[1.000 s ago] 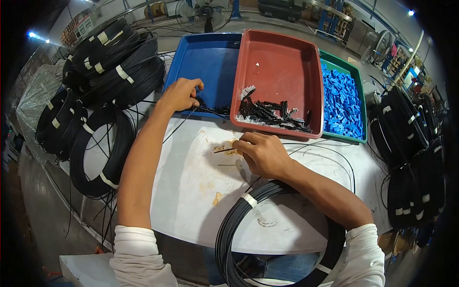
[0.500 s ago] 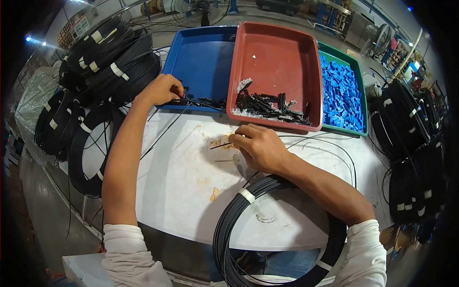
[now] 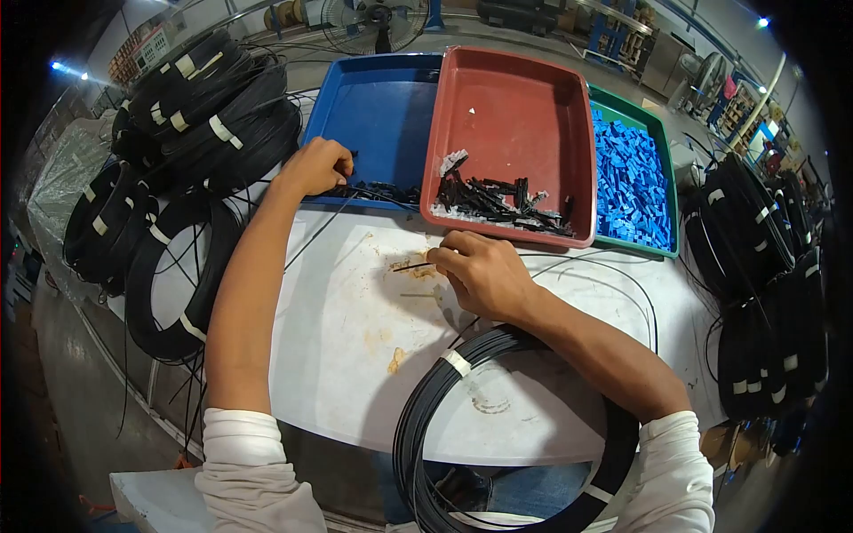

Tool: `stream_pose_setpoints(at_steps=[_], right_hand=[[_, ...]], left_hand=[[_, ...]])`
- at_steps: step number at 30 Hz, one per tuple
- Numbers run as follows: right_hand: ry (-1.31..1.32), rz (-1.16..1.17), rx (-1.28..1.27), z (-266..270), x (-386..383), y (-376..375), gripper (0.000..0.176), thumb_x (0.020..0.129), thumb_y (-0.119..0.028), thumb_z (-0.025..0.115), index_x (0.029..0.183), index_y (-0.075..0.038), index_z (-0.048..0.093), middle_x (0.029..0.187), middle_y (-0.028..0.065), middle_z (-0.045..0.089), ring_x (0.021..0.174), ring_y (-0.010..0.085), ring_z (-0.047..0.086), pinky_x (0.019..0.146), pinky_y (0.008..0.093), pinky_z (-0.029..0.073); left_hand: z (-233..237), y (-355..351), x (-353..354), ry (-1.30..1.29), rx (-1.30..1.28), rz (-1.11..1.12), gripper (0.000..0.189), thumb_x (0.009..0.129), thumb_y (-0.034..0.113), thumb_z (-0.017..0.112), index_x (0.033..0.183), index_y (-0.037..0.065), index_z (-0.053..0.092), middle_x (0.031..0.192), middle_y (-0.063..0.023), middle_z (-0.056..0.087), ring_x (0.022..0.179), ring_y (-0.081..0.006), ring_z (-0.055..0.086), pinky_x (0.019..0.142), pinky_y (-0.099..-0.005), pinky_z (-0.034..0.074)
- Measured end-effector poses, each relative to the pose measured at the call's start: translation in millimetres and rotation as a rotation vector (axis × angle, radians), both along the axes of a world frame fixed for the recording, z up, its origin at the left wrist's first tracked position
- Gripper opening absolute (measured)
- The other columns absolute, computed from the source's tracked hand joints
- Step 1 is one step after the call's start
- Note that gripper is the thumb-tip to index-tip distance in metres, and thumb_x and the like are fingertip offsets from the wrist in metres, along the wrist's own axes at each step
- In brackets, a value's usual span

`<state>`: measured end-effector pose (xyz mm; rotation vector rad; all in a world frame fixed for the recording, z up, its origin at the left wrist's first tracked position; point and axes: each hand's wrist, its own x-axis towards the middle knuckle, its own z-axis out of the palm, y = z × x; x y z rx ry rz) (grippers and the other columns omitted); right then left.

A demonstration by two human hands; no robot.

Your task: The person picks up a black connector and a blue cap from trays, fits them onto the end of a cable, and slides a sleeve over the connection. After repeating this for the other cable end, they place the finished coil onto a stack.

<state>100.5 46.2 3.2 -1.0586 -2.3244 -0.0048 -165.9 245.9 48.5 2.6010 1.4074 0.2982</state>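
At the near left corner of the blue tray (image 3: 378,98), my left hand (image 3: 317,168) has its fingers bent together over small black pieces (image 3: 386,191); whatever is between the fingertips is hidden. My right hand (image 3: 484,274) pinches a thin black cable (image 3: 410,266), its short end pointing left above the white table (image 3: 333,355). A coil of black cable (image 3: 418,417) with white tape bands lies below my right hand, over the table's front edge. The red tray (image 3: 524,98), with black pieces and whitish scraps, stands just beyond my right hand.
A green tray (image 3: 673,178) of small blue pieces (image 3: 631,178) stands right of the red one. Taped black coils are heaped at the left (image 3: 209,115) and at the right (image 3: 737,222). A fan (image 3: 378,22) stands beyond the trays.
My left hand has shifted slightly right along the blue tray's near edge. My right hand holds the cable in nearly the same place. The view has shifted a little.
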Motion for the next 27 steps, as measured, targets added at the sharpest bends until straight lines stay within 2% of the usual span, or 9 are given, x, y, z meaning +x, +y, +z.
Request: stream_pose_setpoints(at_steps=[5,7,8,9,11,15,16,20,27], right_hand=[[0.007,-0.004,0.042,-0.9,0.4,1.6,0.029,0.075,-0.005,0.067,0.104,-0.005,0.069,0.097,0.0103,0.066,0.088,0.0284,0.067,0.067,0.0393,0.054],[0.012,-0.026,0.000,1.1,0.4,1.8,0.030,0.076,-0.005,0.066,0.106,-0.007,0.068,0.095,0.0088,0.066,0.083,0.0291,0.067,0.064,0.0404,0.054],[0.016,-0.033,0.000,3.1,0.2,1.0,0.030,0.076,-0.005,0.066,0.106,-0.007,0.068,0.095,0.0088,0.066,0.083,0.0291,0.067,0.064,0.0404,0.054],[0.075,-0.049,0.000,6.1,-0.3,0.0,0.031,0.076,-0.001,0.067,0.107,-0.008,0.069,0.095,0.0088,0.067,0.079,0.0291,0.067,0.063,0.0398,0.054],[0.142,-0.072,0.000,10.2,1.6,-0.8,0.034,0.076,0.004,0.067,0.107,-0.008,0.069,0.095,0.0087,0.067,0.075,0.0291,0.068,0.061,0.0392,0.055],[0.327,-0.050,0.068,11.7,3.6,1.8,0.032,0.075,0.000,0.067,0.105,-0.009,0.069,0.087,0.0061,0.066,0.067,0.0269,0.067,0.055,0.0395,0.053],[0.365,-0.014,0.103,11.9,3.8,3.6,0.031,0.075,0.000,0.068,0.104,-0.009,0.069,0.086,0.0062,0.066,0.066,0.0266,0.066,0.054,0.0387,0.052],[0.427,0.074,0.125,21.0,2.4,-3.2,0.027,0.077,0.008,0.068,0.101,-0.003,0.071,0.084,0.0115,0.067,0.065,0.0253,0.066,0.055,0.0342,0.051],[0.367,0.037,0.155,17.0,0.5,-6.4,0.029,0.075,0.008,0.068,0.102,-0.002,0.071,0.080,0.0100,0.066,0.062,0.0230,0.065,0.053,0.0326,0.050]], left_hand=[[-7.6,10.1,-6.0,-0.100,-0.082,0.024,0.015,0.076,0.001,0.077,0.090,0.001,0.071,0.086,-0.0103,0.074,0.080,-0.0216,0.072,0.076,-0.0331,0.054],[-5.7,1.1,-5.6,-0.393,-0.021,0.095,0.016,0.077,-0.003,0.074,0.091,0.002,0.070,0.086,-0.0081,0.073,0.081,-0.0167,0.071,0.075,-0.0298,0.055],[-11.0,1.5,-6.2,-0.603,0.002,0.014,0.015,0.080,-0.007,0.070,0.092,0.001,0.064,0.087,-0.0084,0.072,0.083,-0.0136,0.071,0.075,-0.0262,0.055],[-11.4,-5.8,-4.0,-0.599,0.000,0.008,0.015,0.080,-0.007,0.070,0.092,0.001,0.064,0.087,-0.0084,0.072,0.083,-0.0136,0.071,0.075,-0.0262,0.055],[-8.6,-31.0,0.9,-1.019,-0.053,-0.237,0.017,0.083,-0.009,0.065,0.093,0.001,0.056,0.088,-0.0100,0.071,0.084,-0.0133,0.070,0.076,-0.0245,0.056],[-8.7,-87.5,9.6,-0.921,-0.004,-0.422,0.022,0.080,-0.013,0.067,0.094,0.001,0.056,0.095,-0.0089,0.066,0.086,-0.0111,0.068,0.076,-0.0227,0.055],[-10.7,-102.1,11.5,-0.886,-0.016,-0.348,0.023,0.079,-0.015,0.066,0.093,0.001,0.057,0.095,-0.0055,0.055,0.089,-0.0138,0.066,0.082,-0.0275,0.055],[-15.2,-140.9,26.3,-0.888,0.010,-0.330,0.040,0.078,-0.014,0.070,0.114,-0.002,0.057,0.101,-0.0090,0.064,0.092,-0.0128,0.065,0.081,-0.0277,0.055],[-27.4,-150.7,34.4,-0.878,0.030,-0.389,0.040,0.076,-0.012,0.071,0.112,-0.002,0.057,0.098,-0.0085,0.063,0.092,-0.0134,0.064,0.081,-0.0278,0.054]])
